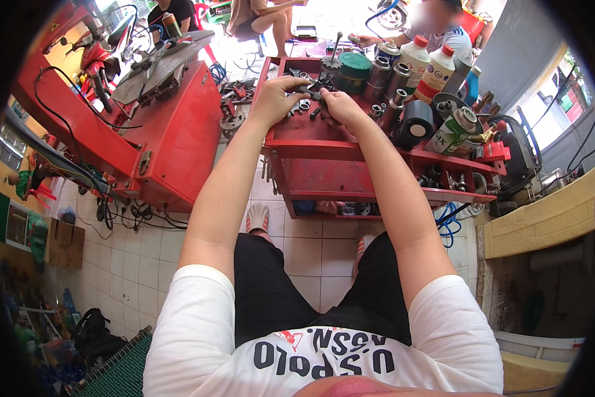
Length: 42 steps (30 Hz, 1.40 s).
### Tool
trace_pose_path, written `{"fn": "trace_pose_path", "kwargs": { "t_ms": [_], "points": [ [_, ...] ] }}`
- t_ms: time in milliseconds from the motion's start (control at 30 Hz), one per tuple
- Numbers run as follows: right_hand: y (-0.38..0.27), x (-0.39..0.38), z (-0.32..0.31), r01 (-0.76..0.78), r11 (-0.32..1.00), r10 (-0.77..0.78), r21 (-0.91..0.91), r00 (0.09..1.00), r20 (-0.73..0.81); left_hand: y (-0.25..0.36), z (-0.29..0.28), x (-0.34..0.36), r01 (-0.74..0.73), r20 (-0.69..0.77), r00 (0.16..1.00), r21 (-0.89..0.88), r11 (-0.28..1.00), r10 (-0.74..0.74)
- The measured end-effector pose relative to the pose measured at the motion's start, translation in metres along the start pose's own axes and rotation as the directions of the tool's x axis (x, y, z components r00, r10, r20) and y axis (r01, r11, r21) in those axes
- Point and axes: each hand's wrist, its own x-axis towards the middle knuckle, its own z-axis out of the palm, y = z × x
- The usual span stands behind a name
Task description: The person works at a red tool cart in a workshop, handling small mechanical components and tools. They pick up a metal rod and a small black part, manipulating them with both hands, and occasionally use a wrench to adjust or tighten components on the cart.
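Sorting small metal fittings [302,106] on my red tool cart [350,151]: left hand [277,96] and right hand [340,106] both pinched narrow on parts; I'd lift one piece at a time.

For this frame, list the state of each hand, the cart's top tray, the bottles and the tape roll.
left hand: over the tray, fingers closed on small metal parts
right hand: beside it, gripping a dark small part
red cart tray: holds loose parts
bottles: upright, capped
black tape roll: on its side

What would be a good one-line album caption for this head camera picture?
Standing at a red tool cart, a person's left hand and right hand sort through small metal parts beside bottles and cans.
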Motion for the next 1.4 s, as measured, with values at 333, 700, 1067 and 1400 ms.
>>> {"fn": "trace_pose_path", "kwargs": {
  "t_ms": [333,700,1067,1400],
  "points": [
    [-0.004,-0.005,0.000,0.001,0.999,-0.003,0.052,0.999,0.044,0.004,0.001,0.000,-0.004,-0.026,1.000,-0.030,1.000,0.004],
    [-0.006,-0.005,0.001,0.045,0.962,-0.095,0.268,0.980,0.175,-0.010,-0.004,0.002,0.044,-0.139,0.989,-0.024,0.999,-0.047],
    [-0.002,-0.005,-0.006,0.215,0.971,-0.231,0.100,0.955,0.188,0.008,0.001,0.000,0.320,0.067,0.946,-0.330,0.888,-0.316],
    [-0.001,0.000,0.004,0.406,0.872,-0.431,-0.274,0.901,-0.039,-0.004,-0.002,0.000,0.159,0.075,0.987,-0.349,0.924,-0.142]
  ]
}}
